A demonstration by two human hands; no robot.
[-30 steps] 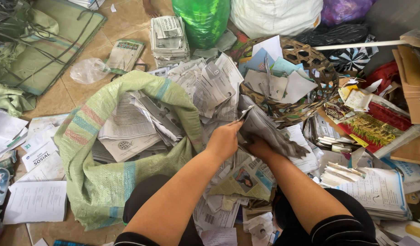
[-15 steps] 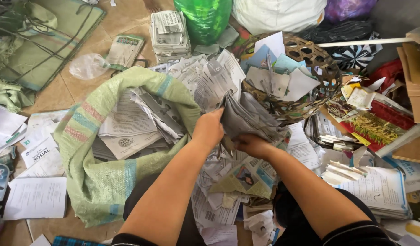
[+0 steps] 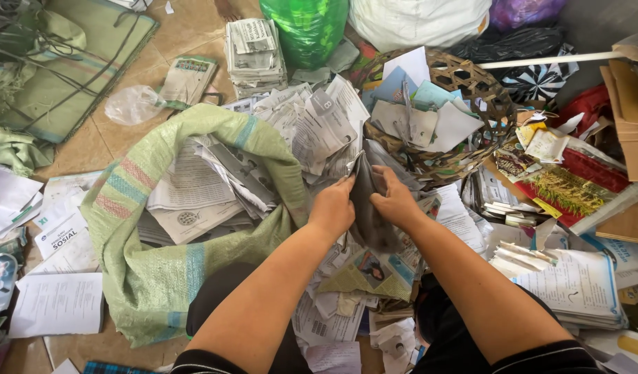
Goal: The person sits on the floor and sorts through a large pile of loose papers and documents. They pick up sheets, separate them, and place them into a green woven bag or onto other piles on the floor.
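Grey folded paper (image 3: 366, 201) stands on edge between the person's 2 hands. Left hand (image 3: 331, 208) has its fingers curled closed on the left face; right hand (image 3: 395, 201) has its fingers closed on the right face. Just left of the fingers lies an open green sack (image 3: 160, 277) holding papers. Beyond the fingertips sits a woven basket (image 3: 471, 76) of sheets.

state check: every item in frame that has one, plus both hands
Left hand: gripping the grey folded paper bundle.
Right hand: gripping the same bundle.
Grey folded paper bundle: lifted, folded.
Green woven plastic sack: mouth open, papers inside.
Brown woven basket: tipped, holding papers.
Clear plastic bag: crumpled on floor.
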